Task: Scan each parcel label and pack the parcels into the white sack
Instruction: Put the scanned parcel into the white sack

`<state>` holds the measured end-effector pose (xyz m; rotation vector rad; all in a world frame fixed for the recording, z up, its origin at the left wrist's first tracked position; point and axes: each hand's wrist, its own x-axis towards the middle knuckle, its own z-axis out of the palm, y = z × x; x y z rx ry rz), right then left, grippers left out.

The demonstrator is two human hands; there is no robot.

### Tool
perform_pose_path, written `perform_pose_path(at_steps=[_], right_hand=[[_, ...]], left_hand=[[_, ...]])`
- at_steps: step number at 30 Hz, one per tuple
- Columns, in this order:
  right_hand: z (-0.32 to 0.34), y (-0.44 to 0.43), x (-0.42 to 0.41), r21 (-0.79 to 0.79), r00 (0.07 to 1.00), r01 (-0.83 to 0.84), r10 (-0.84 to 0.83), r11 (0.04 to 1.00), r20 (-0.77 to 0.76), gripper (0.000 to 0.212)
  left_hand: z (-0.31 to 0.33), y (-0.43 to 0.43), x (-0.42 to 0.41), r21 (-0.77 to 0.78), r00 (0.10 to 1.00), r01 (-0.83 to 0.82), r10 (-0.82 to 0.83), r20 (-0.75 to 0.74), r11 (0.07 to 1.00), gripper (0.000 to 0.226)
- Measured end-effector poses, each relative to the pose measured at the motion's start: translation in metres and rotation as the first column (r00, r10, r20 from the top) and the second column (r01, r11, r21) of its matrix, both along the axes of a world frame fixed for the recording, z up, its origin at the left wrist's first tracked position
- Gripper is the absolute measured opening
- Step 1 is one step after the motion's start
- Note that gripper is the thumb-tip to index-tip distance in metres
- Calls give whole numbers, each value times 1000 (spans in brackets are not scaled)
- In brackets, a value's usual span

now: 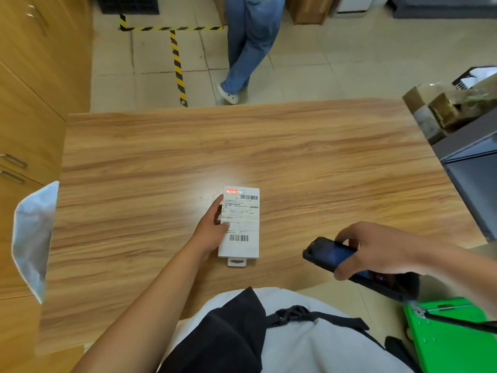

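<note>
Evidently early — pinching parcel [239,224] by its left edge with left hand [211,231], label up. Gripping scanner [333,255] right of parcel, right hand [379,251] fingers [347,233] curled round it. Yet to scan and pack — white sack [33,238] well left of parcel.

Tabletop [242,146] beyond the parcel [243,227] is wide open. Left hand [212,227] grips the parcel's left edge, scanner [330,254] hangs near its right, white sack [33,238] well left.
</note>
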<state>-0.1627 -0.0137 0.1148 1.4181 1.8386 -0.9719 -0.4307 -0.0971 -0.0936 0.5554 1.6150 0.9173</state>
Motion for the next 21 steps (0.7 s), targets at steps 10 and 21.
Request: perform_pose_path(at_steps=[10,21], right_hand=[[-24,13,29,-119,803,417,-427,901,-415,46],[-67,32,55,-264,584,541,-583,799,-566,53]], left_hand=[[-3,-2,32,-183,910,-91,7,-414,979,70],[16,-19,93,-411,651,-123,-239,-720,903,117]])
